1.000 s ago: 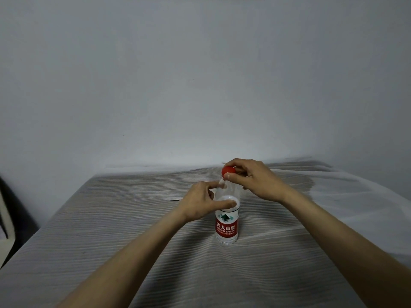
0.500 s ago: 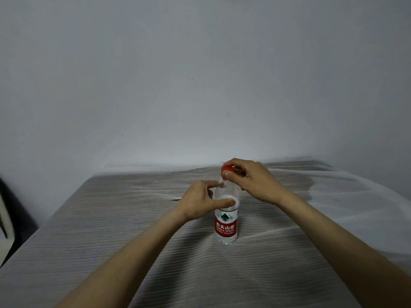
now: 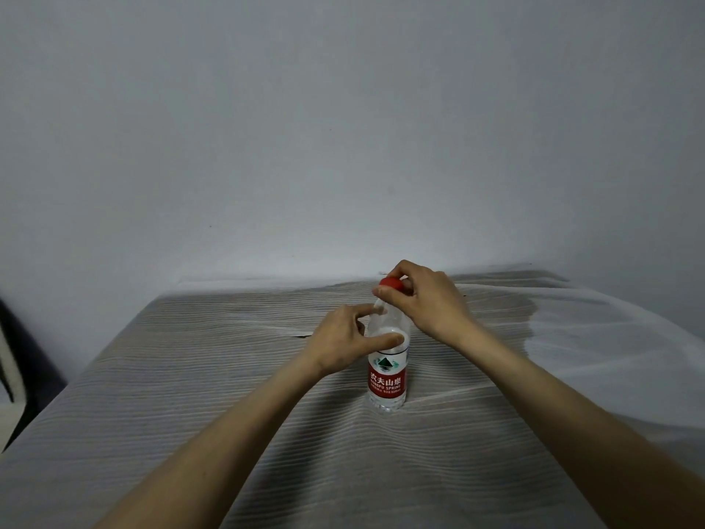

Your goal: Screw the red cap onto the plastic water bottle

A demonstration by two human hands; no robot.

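A clear plastic water bottle (image 3: 386, 379) with a red label stands upright on the striped cloth in the middle of the view. The red cap (image 3: 390, 282) sits on top of its neck. My right hand (image 3: 427, 303) reaches in from the right, its thumb and fingers pinched around the cap. My left hand (image 3: 345, 343) grips the bottle's shoulder from the left, thumb across the front and index finger near the neck. The neck threads are hidden behind my fingers.
The table is covered by a grey striped cloth (image 3: 236, 406), with a sheer white fabric (image 3: 610, 349) draped over its right side. A plain wall stands close behind. A dark chair-like shape (image 3: 15, 360) is at the far left edge.
My right hand has shifted slightly around the cap, the fingers a little further over it. The bottle and my left hand stay where they were.
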